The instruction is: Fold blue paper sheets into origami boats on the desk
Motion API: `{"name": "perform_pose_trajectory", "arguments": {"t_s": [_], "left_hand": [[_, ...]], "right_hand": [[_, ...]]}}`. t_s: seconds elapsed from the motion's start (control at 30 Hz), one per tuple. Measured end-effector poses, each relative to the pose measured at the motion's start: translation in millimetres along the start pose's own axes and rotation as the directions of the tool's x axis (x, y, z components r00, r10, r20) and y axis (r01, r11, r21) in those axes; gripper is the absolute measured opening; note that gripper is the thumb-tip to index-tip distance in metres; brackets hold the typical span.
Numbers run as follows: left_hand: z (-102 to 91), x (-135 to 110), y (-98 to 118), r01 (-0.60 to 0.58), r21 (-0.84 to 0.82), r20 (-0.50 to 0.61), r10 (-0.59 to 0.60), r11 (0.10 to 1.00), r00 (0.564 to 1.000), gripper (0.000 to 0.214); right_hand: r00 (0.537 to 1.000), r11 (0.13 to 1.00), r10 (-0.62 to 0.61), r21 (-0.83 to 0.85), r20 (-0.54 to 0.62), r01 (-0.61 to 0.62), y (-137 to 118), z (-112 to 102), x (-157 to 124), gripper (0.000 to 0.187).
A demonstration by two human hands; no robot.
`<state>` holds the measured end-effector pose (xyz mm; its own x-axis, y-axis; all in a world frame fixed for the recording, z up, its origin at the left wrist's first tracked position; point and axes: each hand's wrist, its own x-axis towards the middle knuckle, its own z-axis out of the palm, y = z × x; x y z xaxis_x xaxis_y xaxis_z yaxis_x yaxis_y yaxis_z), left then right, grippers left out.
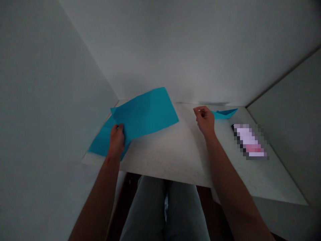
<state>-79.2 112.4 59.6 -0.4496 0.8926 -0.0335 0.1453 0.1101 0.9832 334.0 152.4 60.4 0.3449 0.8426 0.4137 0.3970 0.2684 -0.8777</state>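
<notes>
A sheet of blue paper [147,112] is raised off the table at a slant, pinched at its lower left edge by my left hand [117,139]. Beneath it, more blue paper [99,144] lies at the table's left end, partly covered. My right hand [205,119] hovers over the table to the right of the raised sheet, fingers curled in with nothing visible in them. Just behind that hand sits a folded blue paper boat [225,114], its left end hidden by the hand.
A phone [249,140], blurred by pixels, lies on the right side of the white table [170,157]. White walls [175,50] close off the back and left, with a panel [296,117] on the right. My legs [163,211] are below the table's front edge.
</notes>
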Motion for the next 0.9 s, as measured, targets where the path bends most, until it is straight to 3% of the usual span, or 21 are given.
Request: {"name": "perform_pose_trajectory", "arguments": {"t_s": [0.1,0.23,0.43,0.67,0.8,0.9], "left_hand": [[-29.5,-13.3,0.4,0.203,-0.095,-0.174,-0.217,0.975,0.960,0.023],[-51.4,-35.4,0.1,0.268,-0.244,-0.239,-0.325,0.932,0.915,0.035],[-71.2,-60.8,-15.1,0.211,-0.392,-0.307,-0.343,0.895,0.888,0.038],[-85.5,-70.8,-32.1,0.156,-0.332,-0.371,-0.280,0.931,0.886,0.043],[-87.3,-72.5,-30.7,0.150,-0.342,-0.406,-0.290,0.928,0.866,0.044],[-84.4,-77.7,-23.7,0.166,-0.356,-0.358,-0.298,0.920,0.885,0.049]], "right_hand": [[0.996,0.992,-0.038,-0.118,0.075,0.046,9.2,6.8,-4.3,0.042],[0.981,0.977,-0.005,-0.208,0.193,0.046,23.3,14.4,-10.1,0.047],[0.974,0.985,0.037,-0.175,0.226,0.003,37.0,15.7,-9.9,0.051],[0.971,0.988,0.085,-0.145,0.222,-0.053,39.1,16.1,-6.4,0.051],[0.969,0.990,0.102,-0.119,0.224,-0.076,39.7,16.8,-5.3,0.052],[0.967,0.990,0.113,-0.103,0.230,-0.091,41.0,17.5,-4.6,0.051]]}}
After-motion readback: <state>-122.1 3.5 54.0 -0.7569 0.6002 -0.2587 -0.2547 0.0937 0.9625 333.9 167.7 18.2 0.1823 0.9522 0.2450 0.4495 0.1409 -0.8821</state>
